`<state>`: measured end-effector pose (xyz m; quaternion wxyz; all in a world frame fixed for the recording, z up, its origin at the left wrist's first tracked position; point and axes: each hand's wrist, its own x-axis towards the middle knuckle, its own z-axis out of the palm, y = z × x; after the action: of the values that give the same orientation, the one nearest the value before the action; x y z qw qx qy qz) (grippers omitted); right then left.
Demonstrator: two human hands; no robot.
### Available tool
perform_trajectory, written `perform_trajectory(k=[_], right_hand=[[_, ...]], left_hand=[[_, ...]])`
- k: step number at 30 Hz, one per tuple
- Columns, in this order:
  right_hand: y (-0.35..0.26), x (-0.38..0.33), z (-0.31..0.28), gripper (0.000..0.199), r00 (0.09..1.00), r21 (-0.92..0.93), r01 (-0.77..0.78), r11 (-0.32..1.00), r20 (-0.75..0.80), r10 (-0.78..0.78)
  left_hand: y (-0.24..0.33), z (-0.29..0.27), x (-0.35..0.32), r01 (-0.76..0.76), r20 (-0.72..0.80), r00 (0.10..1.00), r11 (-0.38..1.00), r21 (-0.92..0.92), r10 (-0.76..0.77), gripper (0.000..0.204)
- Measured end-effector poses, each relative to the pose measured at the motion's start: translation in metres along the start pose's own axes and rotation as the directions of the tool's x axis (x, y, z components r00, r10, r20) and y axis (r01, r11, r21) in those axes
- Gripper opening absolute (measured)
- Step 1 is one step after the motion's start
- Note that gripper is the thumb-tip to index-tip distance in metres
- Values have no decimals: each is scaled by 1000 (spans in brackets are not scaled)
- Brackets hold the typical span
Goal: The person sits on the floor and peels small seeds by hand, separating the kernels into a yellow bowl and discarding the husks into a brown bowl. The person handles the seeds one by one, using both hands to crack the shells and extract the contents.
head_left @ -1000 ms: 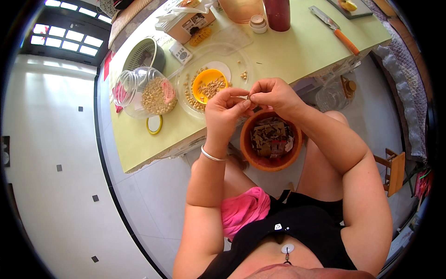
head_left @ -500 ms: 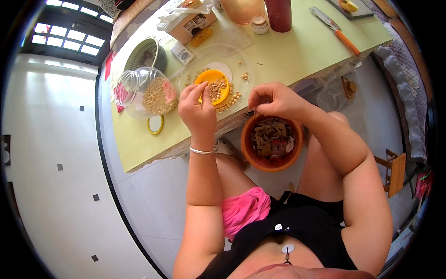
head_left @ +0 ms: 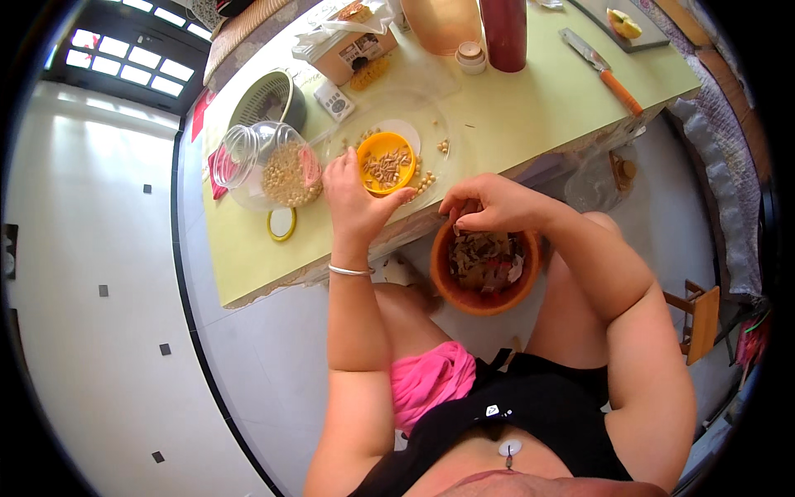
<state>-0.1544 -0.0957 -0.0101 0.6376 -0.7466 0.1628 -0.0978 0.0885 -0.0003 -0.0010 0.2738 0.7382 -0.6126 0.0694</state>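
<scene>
A round yellow lid (head_left: pixel 387 170) on the table holds small brownish, elongated kernels or seeds. My left hand (head_left: pixel 356 195) is at its left and near rim, fingers stretched along the side and thumb spread to the right; it appears to touch the rim. My right hand (head_left: pixel 489 203) hangs over the near side of the table, above an orange-brown bucket (head_left: pixel 436 265) of dark scraps and peelings. Its fingers are curled together; a tiny pale bit seems to show at the tips, too small to name. Pale round beans (head_left: pixel 426 180) lie around the lid.
A clear jar (head_left: pixel 290 170) of pale beans lies left of the lid, near a yellow-rimmed ring (head_left: pixel 281 224). Behind are a green-grey basket (head_left: pixel 291 99), a white timer-like device (head_left: pixel 334 101), a tissue box (head_left: pixel 360 54) and a dark red cylinder (head_left: pixel 505 37). An orange-handled knife (head_left: pixel 619 89) lies far right.
My left hand has gone from closed fingers above the lid to spread fingers at its left and near rim. My right hand stays over the bucket, slightly lower. The view has shifted a little.
</scene>
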Motion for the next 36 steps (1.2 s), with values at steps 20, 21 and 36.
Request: perform_trajectory(k=[20,21,36], right_hand=[[-10,-6,-4,14,983,44,26,999,182,-33],[-10,-4,-4,13,997,50,34,998,64,-37],[40,46,-40,31,692,-796,-148,587,-508,-513]], left_hand=[[-23,-2,-5,201,-177,937,881,-429,-300,85],[-27,-1,-6,202,-175,932,856,-476,-317,85],[-7,-4,-8,132,-170,961,905,-405,-216,88]])
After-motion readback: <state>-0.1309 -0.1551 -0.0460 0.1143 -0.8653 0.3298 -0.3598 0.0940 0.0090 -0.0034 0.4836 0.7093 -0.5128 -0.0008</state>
